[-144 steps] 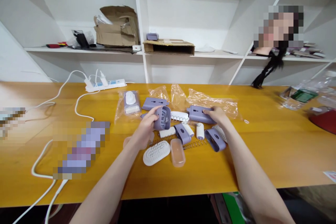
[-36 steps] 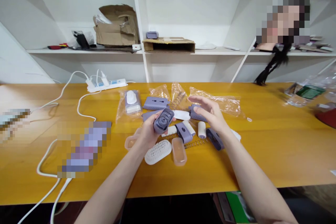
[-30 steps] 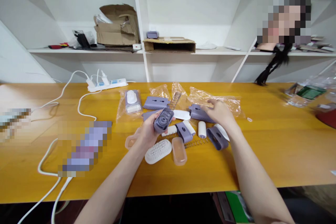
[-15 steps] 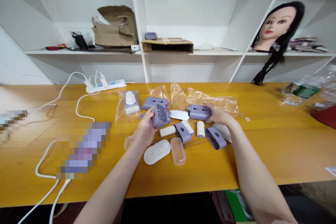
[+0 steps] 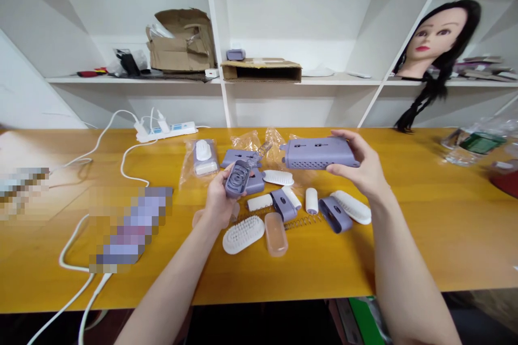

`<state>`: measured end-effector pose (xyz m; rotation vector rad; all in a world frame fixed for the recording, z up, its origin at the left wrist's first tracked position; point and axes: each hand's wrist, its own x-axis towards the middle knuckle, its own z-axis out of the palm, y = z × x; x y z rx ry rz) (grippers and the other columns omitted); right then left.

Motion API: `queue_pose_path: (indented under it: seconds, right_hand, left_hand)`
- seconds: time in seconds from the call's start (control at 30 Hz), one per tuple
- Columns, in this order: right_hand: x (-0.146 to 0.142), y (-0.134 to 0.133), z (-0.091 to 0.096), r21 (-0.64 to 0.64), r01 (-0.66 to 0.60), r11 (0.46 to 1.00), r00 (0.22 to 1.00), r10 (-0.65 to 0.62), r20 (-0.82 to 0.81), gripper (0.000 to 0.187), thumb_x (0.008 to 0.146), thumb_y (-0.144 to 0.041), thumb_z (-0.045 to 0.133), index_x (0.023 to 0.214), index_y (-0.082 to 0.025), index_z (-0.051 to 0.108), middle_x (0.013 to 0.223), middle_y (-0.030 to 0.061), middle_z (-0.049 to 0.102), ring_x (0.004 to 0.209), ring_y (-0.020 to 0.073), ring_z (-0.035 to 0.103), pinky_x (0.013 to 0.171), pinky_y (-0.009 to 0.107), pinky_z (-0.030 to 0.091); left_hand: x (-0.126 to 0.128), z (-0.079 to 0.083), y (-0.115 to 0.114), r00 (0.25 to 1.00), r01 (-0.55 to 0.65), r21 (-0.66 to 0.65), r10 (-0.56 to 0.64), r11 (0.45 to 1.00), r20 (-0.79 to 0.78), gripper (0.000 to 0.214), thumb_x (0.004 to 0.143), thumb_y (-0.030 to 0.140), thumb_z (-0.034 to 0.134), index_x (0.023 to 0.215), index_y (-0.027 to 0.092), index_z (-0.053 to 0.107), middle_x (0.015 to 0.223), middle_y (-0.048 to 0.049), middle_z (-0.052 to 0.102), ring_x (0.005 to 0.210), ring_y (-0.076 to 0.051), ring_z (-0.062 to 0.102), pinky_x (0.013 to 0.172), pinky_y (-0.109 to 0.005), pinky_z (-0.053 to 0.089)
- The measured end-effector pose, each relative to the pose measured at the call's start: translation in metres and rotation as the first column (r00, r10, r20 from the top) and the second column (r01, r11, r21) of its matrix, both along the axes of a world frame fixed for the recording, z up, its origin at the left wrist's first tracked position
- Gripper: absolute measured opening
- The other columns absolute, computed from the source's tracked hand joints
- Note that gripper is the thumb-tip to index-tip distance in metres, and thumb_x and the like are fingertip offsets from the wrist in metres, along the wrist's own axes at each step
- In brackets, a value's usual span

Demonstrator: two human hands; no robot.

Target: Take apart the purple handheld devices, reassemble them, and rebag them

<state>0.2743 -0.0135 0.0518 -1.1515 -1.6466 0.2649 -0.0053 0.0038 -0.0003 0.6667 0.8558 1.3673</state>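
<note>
My left hand (image 5: 219, 202) grips a small purple plastic cup (image 5: 237, 179), tilted so its ridged inside shows. A thin coil spring (image 5: 265, 146) stands near the cup's far end; whether it is joined to it I cannot tell. Raised at the right, my right hand (image 5: 366, 164) clasps the end of a long purple casing (image 5: 318, 152) with two slots on top and small holes along its side. Beneath lie a white bristle brush head (image 5: 243, 234), a white comb piece (image 5: 278, 177), a clear cap (image 5: 276, 234) and another purple shell (image 5: 335, 214).
Plastic bags (image 5: 245, 140) lie behind the parts. A bagged purple-and-white item (image 5: 205, 159) sits left of them. The white power strip (image 5: 184, 130) and cables (image 5: 123, 164) occupy the left. A bottle (image 5: 465, 143) stands right, a mannequin head (image 5: 439, 38) on the shelf.
My right hand has lifted the long purple casing off the table toward me. My left hand has tipped the cup and drawn slightly left; the spring now shows beside it.
</note>
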Motion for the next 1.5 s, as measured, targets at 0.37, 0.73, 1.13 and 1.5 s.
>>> queue_pose_path:
  seconds: [0.37,0.73,1.13,1.5]
  right_hand:
    - [-0.014,-0.024,0.012,0.428,-0.035,0.903,0.999,0.045,-0.012,0.057,0.064,-0.034,0.074,0.119,-0.029,0.058,0.12,0.0088,0.055,0.116,0.037,0.051,0.099,0.057,0.04]
    - [-0.026,-0.022,0.01,0.39,-0.142,0.91,0.985,0.09,0.149,0.059,0.063,-0.03,0.074,0.12,-0.028,0.056,0.12,0.0092,0.055,0.117,0.0336,0.05,0.098,0.054,0.042]
    - [-0.069,-0.03,-0.005,0.264,-0.316,0.911,0.898,0.197,0.394,0.071,0.063,-0.02,0.071,0.129,-0.028,0.047,0.129,0.0106,0.047,0.122,0.0301,0.048,0.102,0.051,0.04]
    - [-0.066,-0.028,-0.008,0.226,-0.284,0.932,0.899,0.177,0.4,0.065,0.063,-0.022,0.069,0.125,-0.031,0.048,0.131,0.0095,0.046,0.121,0.0312,0.048,0.1,0.054,0.04]
  left_hand:
    - [-0.009,-0.021,0.017,0.94,-0.256,0.266,0.303,0.929,-0.156,0.034,0.077,0.03,0.045,0.101,0.02,0.067,0.109,-0.0017,0.069,0.104,-0.02,0.06,0.089,-0.028,0.044]
    - [-0.009,-0.027,0.017,0.915,-0.193,0.373,0.304,0.908,-0.266,0.037,0.08,0.03,0.041,0.106,0.02,0.066,0.116,-0.0049,0.065,0.112,-0.024,0.056,0.097,-0.034,0.041]
    - [0.0,-0.019,0.003,0.914,-0.033,0.266,0.137,0.963,-0.382,0.036,0.078,0.029,0.043,0.1,0.024,0.07,0.111,-0.0005,0.065,0.109,-0.024,0.052,0.095,-0.034,0.038]
    - [-0.001,-0.013,0.001,0.954,-0.039,0.236,0.107,0.971,-0.281,0.036,0.078,0.029,0.042,0.101,0.024,0.069,0.112,-0.0008,0.065,0.113,-0.025,0.052,0.101,-0.036,0.034]
